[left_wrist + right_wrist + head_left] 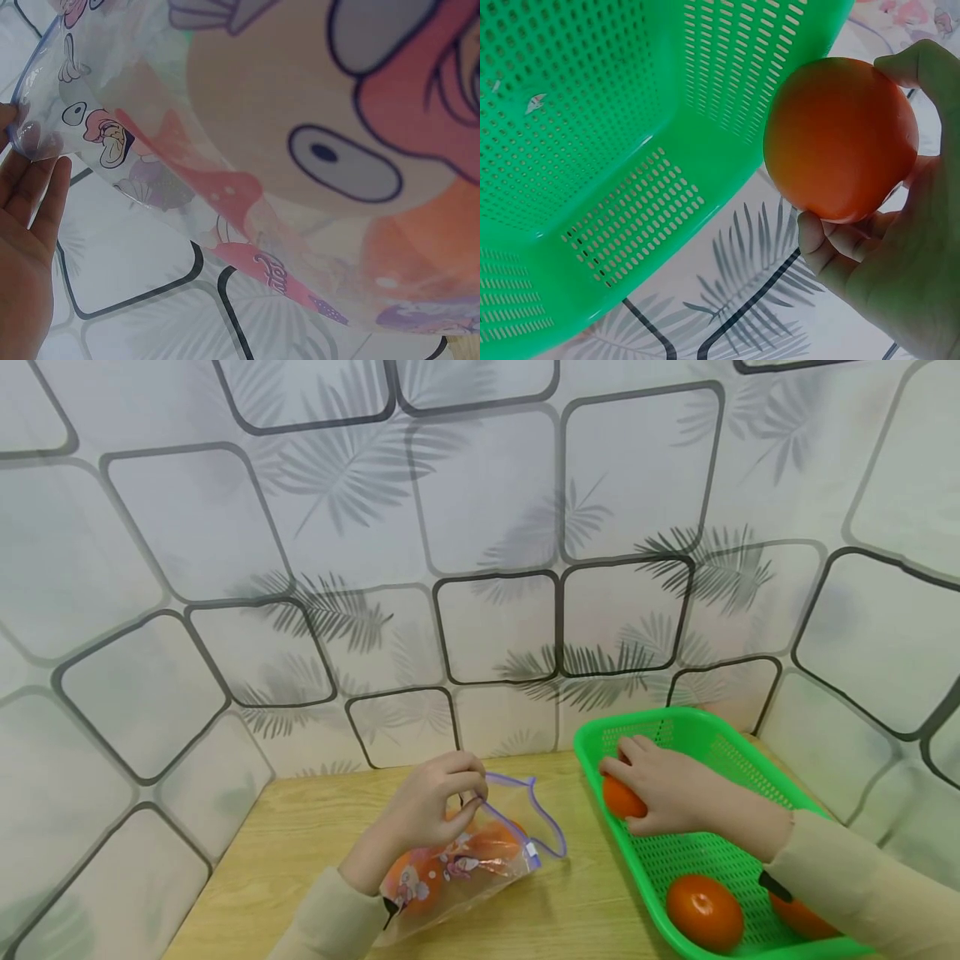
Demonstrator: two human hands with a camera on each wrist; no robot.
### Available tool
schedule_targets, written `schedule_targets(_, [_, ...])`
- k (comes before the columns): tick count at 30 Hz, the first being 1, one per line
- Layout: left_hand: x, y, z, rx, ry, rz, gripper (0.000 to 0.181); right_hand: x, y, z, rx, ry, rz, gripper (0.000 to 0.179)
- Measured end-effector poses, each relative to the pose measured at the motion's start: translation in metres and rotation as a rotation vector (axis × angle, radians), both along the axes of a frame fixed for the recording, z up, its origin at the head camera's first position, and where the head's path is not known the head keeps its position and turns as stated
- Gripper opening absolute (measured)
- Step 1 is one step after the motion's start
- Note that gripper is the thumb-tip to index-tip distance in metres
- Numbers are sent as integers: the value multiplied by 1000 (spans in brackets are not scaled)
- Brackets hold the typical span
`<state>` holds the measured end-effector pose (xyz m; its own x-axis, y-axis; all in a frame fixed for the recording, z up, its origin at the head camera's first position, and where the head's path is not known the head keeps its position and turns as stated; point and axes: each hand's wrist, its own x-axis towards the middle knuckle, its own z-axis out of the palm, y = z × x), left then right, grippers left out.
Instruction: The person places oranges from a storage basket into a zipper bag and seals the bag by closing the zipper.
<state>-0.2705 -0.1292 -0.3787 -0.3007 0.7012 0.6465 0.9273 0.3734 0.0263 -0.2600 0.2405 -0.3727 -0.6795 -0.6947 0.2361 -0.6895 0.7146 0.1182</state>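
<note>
My left hand (433,802) pinches the rim of a clear zip bag (476,897) with a purple closure and cartoon print. Its mouth gapes toward the right, and orange-red tomatoes (416,881) show through the plastic. In the left wrist view the fingertips hold the bag's purple edge (37,64). My right hand (678,789) grips a tomato (840,139) between thumb and fingers, at the left wall of a green basket (637,860). In the right wrist view that tomato is just beside the basket's rim.
Another tomato (705,912) sits in the near part of the basket, and one more (802,917) is partly hidden under the right forearm. Bag and basket stand on a wooden tabletop (300,835). A patterned wall covering (495,485) rises behind and on both sides.
</note>
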Motion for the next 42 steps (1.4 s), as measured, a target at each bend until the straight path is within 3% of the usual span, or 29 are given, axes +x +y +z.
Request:
schedule_targets(14, [-2,-1,-3,8,14,-14,16,2,-14,3,-6,9,15,57])
schedule_targets(25, [-1,-1,-4,-2,5,15,15,1,-26,5,-6,-17,29,61])
schedule_targets(32, [-2,-1,-5,6,21,-4,17,0,-37,7,0,-12,55,61])
schedule_targets(42, [-1,-1,-1,1,8,5,16,-2,-48,7,25,8,64,64])
